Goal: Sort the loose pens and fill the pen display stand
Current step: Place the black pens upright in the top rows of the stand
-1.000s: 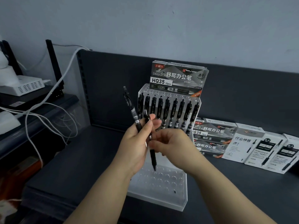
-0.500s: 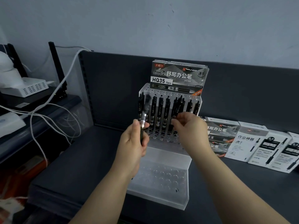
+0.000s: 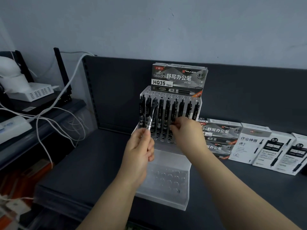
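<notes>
A clear acrylic stepped pen display stand (image 3: 167, 193) sits on the dark shelf. Its upper tier holds a row of several black pens (image 3: 166, 113) standing upright; the lower tier's holes are bare. My left hand (image 3: 140, 151) grips a loose black pen (image 3: 152, 116) by its lower end, tilted up in front of the row's left part. My right hand (image 3: 186, 131) pinches the lower part of a pen in the middle of the row. A grey HQ35 pen box (image 3: 178, 80) stands on top of the stand.
More pen boxes, grey (image 3: 219, 138) and white (image 3: 259, 146), lie against the shelf's back panel at the right. To the left stand a router (image 3: 31, 92) and loose white cables (image 3: 49, 117) on a lower rack. The shelf's front edge (image 3: 83, 193) is near my forearms.
My right hand took a pen from between my hands up to the row in the stand. My left hand now holds one pen, lowered and nearer the row's left part.
</notes>
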A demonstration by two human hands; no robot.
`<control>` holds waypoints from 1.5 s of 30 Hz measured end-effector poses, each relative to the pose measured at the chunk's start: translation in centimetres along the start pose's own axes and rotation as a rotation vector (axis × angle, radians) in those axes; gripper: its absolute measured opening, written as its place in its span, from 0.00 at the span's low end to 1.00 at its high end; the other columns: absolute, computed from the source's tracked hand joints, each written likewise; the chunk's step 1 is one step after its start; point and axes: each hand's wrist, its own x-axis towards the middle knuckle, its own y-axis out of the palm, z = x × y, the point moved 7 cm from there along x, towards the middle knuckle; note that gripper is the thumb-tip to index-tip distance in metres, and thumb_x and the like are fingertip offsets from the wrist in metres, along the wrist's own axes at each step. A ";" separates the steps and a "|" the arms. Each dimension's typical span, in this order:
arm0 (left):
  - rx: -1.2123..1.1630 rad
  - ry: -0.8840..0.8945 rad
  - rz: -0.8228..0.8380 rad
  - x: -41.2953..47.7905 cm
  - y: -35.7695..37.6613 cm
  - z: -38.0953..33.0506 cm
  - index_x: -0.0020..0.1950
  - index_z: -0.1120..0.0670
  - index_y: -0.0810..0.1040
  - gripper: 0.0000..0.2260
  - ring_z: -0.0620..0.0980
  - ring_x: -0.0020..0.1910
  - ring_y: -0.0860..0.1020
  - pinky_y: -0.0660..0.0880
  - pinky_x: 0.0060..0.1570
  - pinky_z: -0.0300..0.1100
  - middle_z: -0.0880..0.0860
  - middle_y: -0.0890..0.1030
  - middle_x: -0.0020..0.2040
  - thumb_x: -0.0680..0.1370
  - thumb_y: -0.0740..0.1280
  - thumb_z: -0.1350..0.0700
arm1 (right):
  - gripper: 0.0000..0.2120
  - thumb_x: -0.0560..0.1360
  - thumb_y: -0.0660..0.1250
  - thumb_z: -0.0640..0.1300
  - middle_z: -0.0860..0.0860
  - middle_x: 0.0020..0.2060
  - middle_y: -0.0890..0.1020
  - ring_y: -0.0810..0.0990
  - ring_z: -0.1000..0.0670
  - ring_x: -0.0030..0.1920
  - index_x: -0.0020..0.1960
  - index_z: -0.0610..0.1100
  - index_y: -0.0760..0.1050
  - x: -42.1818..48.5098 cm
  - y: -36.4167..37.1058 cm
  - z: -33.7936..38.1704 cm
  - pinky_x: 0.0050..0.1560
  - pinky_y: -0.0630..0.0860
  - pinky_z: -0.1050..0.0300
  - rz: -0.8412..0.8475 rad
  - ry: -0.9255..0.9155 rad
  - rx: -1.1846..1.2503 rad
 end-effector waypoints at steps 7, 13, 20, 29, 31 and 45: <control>0.053 0.003 0.013 -1.5 1.2 0.2 0.47 0.53 0.73 0.07 0.43 0.27 0.64 0.64 0.29 0.35 0.47 0.68 0.29 0.82 0.57 0.56 | 0.04 0.75 0.67 0.46 0.56 0.31 0.79 0.74 0.61 0.28 0.44 0.48 0.78 -3.2 -2.0 0.7 0.30 0.69 0.70 0.062 0.024 0.567; 0.315 0.042 0.089 -1.8 3.4 0.6 0.51 0.55 0.76 0.09 0.44 0.34 0.72 0.71 0.35 0.35 0.47 0.75 0.35 0.82 0.57 0.57 | 0.07 0.74 0.68 0.36 0.55 0.24 0.77 0.70 0.58 0.23 0.38 0.43 0.77 -4.0 -2.6 1.1 0.26 0.68 0.67 0.250 0.062 0.829; 1.301 0.348 0.028 0.1 2.5 -0.1 0.67 0.54 0.74 0.16 0.50 0.66 0.68 0.63 0.65 0.41 0.50 0.72 0.66 0.81 0.57 0.53 | 0.02 0.75 0.68 0.43 0.51 0.39 0.83 0.81 0.52 0.40 0.47 0.46 0.77 -1.1 -6.9 -1.8 0.44 0.78 0.55 -0.150 0.038 0.598; 1.457 0.312 0.098 -0.3 2.2 0.8 0.72 0.49 0.68 0.18 0.49 0.70 0.63 0.59 0.68 0.43 0.48 0.67 0.71 0.81 0.57 0.51 | 0.12 0.77 0.64 0.44 0.47 0.48 0.82 0.78 0.49 0.45 0.57 0.40 0.76 -0.6 -4.3 -1.5 0.44 0.69 0.61 -0.105 -0.058 0.282; 1.463 0.316 0.108 -0.2 2.1 0.8 0.71 0.49 0.69 0.18 0.49 0.70 0.63 0.60 0.69 0.44 0.49 0.68 0.71 0.81 0.57 0.51 | 0.12 0.77 0.63 0.44 0.46 0.49 0.83 0.77 0.49 0.44 0.58 0.40 0.77 -0.5 -3.5 -1.4 0.42 0.67 0.62 -0.068 -0.059 0.192; 1.529 0.359 0.205 0.1 1.9 0.3 0.73 0.46 0.64 0.20 0.49 0.70 0.61 0.54 0.68 0.42 0.46 0.65 0.71 0.81 0.56 0.50 | 0.10 0.77 0.62 0.40 0.42 0.46 0.83 0.79 0.42 0.47 0.54 0.37 0.78 -0.5 -1.7 -0.6 0.42 0.70 0.58 -0.047 0.046 0.013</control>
